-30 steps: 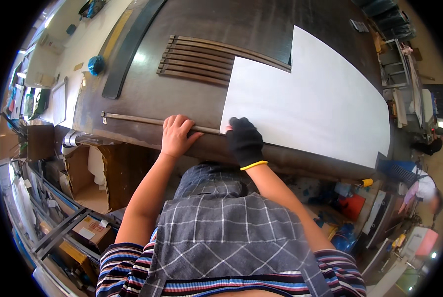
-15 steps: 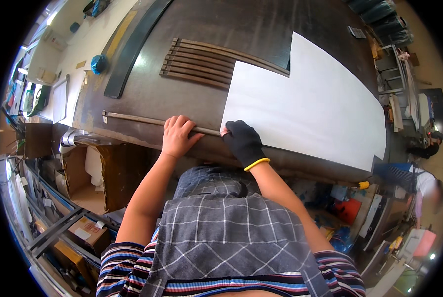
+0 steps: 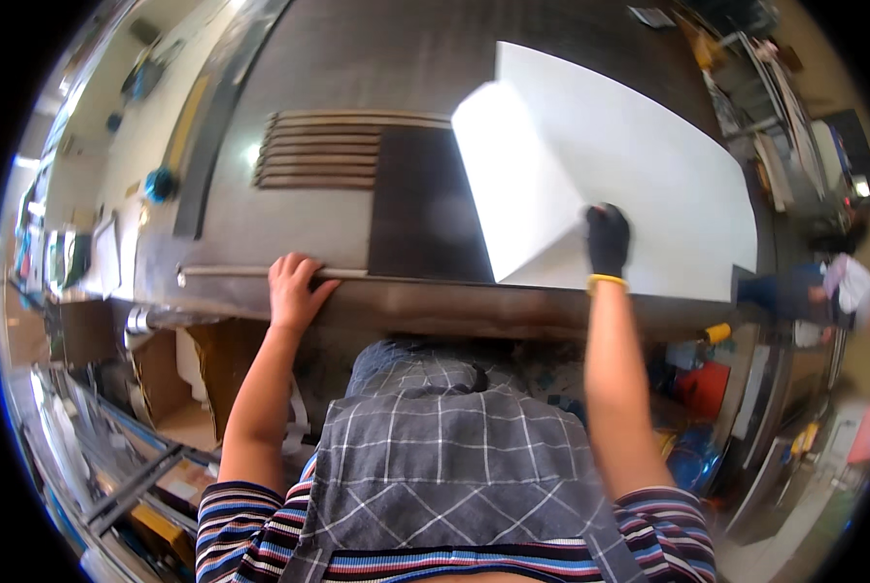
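Note:
My right hand (image 3: 608,238), in a black glove with a yellow cuff, is closed on a lifted edge of a large white sheet (image 3: 678,185). The sheet's left part is bent up and over to the right. Under it a dark flat panel (image 3: 425,204) is uncovered. My bare left hand (image 3: 295,289) has its fingers over a thin metal rod (image 3: 226,271) lying along the table's front edge, the thumb stretched to the right. Beyond it, several brown slotted strips (image 3: 318,151) lie side by side, their right ends partly covered by the panel.
The dark metal table (image 3: 357,58) carries a long dark bar (image 3: 216,146) at its left. A blue tape roll (image 3: 160,185) stands beyond that. An opened cardboard box (image 3: 177,384) sits below the left front edge. At far right a blurred person (image 3: 848,287) stands near equipment.
My right hand has moved right, pulling the white sheet's left side up and over, and exposing the dark panel. My left hand stays on the rod. The view has shifted slightly.

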Motion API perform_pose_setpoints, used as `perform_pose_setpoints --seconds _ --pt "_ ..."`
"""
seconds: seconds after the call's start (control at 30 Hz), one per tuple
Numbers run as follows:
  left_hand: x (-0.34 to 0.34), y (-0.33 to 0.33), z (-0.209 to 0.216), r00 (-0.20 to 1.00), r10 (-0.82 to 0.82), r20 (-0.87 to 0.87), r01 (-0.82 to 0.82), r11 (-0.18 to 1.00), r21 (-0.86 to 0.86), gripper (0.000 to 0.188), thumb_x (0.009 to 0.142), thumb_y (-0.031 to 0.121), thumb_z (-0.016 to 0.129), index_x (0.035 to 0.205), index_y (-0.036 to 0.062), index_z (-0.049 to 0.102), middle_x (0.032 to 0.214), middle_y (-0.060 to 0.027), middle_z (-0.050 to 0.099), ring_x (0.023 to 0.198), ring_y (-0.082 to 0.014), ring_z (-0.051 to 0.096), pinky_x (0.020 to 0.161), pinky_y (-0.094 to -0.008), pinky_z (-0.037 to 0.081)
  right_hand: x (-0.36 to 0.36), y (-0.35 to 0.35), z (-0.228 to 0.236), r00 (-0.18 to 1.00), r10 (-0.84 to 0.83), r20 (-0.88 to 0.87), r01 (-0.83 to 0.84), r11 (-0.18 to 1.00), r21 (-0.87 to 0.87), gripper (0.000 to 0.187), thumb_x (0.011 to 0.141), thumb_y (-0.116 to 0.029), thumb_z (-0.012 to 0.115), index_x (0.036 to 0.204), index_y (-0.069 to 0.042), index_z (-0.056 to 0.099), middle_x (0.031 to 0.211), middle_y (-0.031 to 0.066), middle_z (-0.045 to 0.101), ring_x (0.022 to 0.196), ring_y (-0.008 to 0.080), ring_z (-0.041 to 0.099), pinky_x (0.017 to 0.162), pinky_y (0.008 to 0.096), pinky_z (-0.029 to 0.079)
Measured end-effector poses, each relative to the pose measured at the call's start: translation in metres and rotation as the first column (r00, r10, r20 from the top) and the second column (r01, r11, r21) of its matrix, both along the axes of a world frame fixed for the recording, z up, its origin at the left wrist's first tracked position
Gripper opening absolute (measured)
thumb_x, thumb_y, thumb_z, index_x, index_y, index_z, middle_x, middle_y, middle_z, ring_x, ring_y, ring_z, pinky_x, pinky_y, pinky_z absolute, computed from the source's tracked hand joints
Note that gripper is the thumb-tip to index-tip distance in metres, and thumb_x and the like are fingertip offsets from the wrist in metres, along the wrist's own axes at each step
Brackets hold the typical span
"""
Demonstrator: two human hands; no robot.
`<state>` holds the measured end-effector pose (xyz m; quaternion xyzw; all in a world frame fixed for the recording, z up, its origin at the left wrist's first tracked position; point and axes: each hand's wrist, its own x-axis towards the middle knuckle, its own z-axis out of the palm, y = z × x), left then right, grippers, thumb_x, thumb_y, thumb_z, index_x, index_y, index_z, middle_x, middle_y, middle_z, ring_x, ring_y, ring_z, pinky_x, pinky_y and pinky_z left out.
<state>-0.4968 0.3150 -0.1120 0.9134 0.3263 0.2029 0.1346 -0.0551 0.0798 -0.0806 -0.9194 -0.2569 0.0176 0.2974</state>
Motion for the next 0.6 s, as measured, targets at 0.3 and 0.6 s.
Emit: perform_pose_setpoints --seconds 0.3,0.6 --pt "0.052 -0.078 0.027 0.973 0.211 -0.091 -0.2 0.973 0.118 0.054 0.074 0.016 0.074 0.124 0.0067 0.054 0.126 -0.0143 0.054 0.125 -0.0355 0.045 0.109 -0.0509 0.029 0.238 -0.557 0.073 0.601 -0.581 0.549 0.785 0.302 -0.54 0.046 0.09 -0.039 0.051 0.113 -0.002 0.065 0.111 0.023 0.065 0.102 0.0385 0.063 0.09 0.0442 0.048" --pt "0.372 -0.242 0.061 0.902 -0.414 -0.123 0.384 0.9 -0.206 0.049 0.09 0.039 0.06 0.126 0.0056 0.058 0.14 -0.0148 0.047 0.139 -0.0351 0.03 0.113 -0.0569 0.017 0.064 -0.235 0.035 0.892 0.403 0.203 -0.433 0.891 0.135 0.095 0.072 -0.044 0.079 0.142 0.001 0.033 0.14 0.0238 0.041 0.131 0.0419 0.04 0.108 0.0486 0.035"
